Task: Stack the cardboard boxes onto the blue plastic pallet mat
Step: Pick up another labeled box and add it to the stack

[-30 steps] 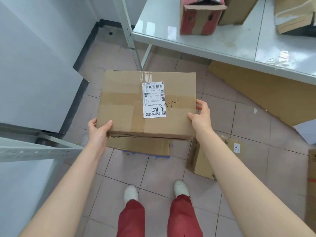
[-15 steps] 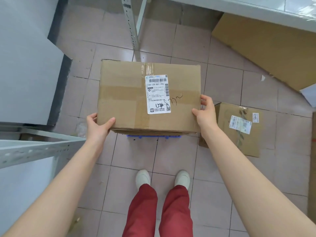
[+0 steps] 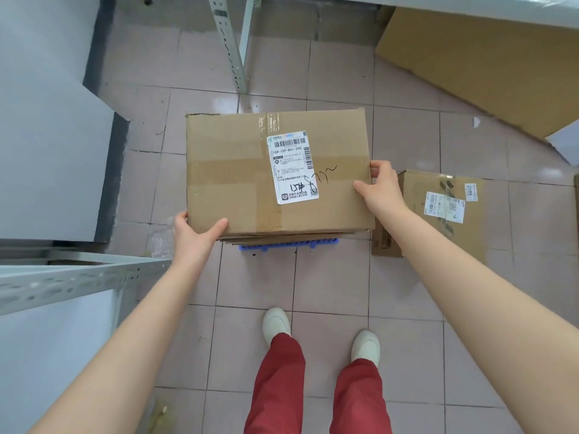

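I hold a large taped cardboard box (image 3: 238,170) with a white shipping label between both hands. My left hand (image 3: 195,234) grips its near left corner, and my right hand (image 3: 380,187) grips its right edge. The box sits low over another cardboard box, of which only a thin near edge (image 3: 282,239) shows. Under that, a strip of the blue plastic pallet mat (image 3: 288,245) peeks out on the floor. Whether the held box rests on the lower one I cannot tell.
A smaller labelled cardboard box (image 3: 445,211) lies on the tiled floor just right of the mat. A flat cardboard sheet (image 3: 482,64) leans at the upper right. Grey metal shelf frames stand at the left (image 3: 78,277) and at the top centre (image 3: 228,42). My feet (image 3: 319,333) are near the mat.
The box has come down toward the stack on the mat and my view has tilted further down. Both hands keep their grip on it.
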